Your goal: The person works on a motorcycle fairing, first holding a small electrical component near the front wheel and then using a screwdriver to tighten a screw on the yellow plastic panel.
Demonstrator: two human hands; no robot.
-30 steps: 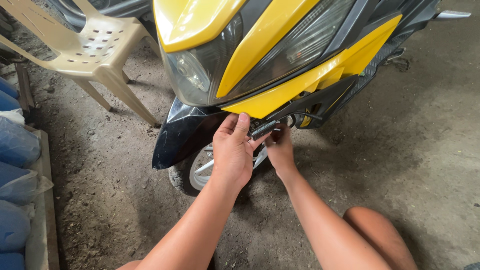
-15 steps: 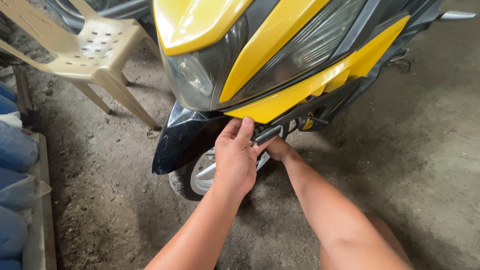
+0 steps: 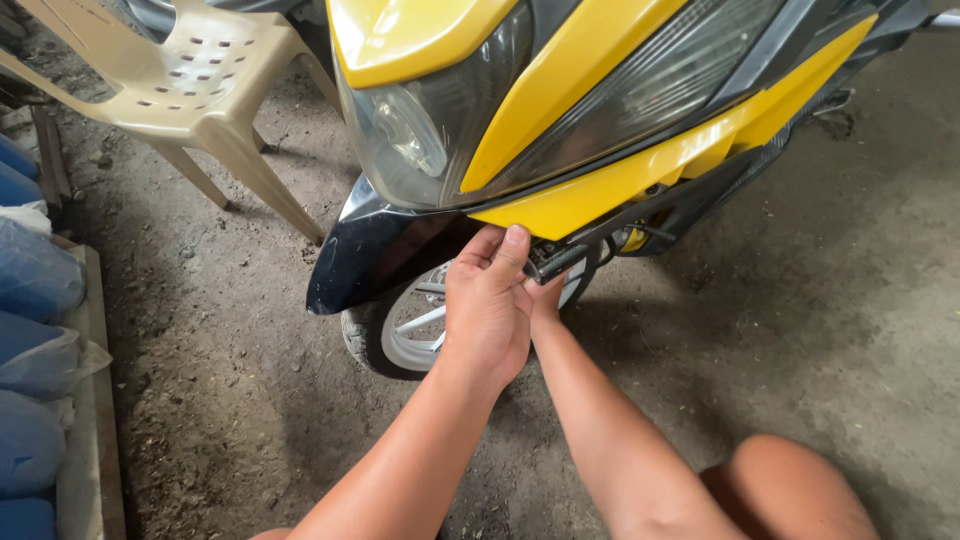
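Here, in the head view, both bare hands were up under the nose of a yellow and black scooter (image 3: 600, 110). The left hand (image 3: 488, 305) was raised with its back to the camera, fingers (image 3: 512, 245) curled upward and pressed against the lower edge of the yellow front panel (image 3: 560, 205), just left of a dark ribbed tool handle (image 3: 555, 262) that poked out beneath that panel. The hand was partly closed, yet whether it actually gripped anything could not be told, since the palm faced away. The right hand (image 3: 545, 295) sat just behind and to the right of the left one, mostly hidden by it; only the wrist and heel of the hand showed, directly under the dark handle. It seemed to reach to that handle, but its fingers were out of sight, so how far it was closed could not be told.

Below the hands, the front wheel (image 3: 405, 335) with its pale spokes stood on the dirty concrete floor (image 3: 800, 330), partly covered by the dark glossy front fender (image 3: 375, 255). The headlight lens (image 3: 400, 130) sat above the fender. A beige plastic chair (image 3: 190, 80) stood well apart at upper left. Blue sacks (image 3: 35, 340) lay stacked along the left edge beside a pale board. A bare knee (image 3: 790, 485) showed at lower right.
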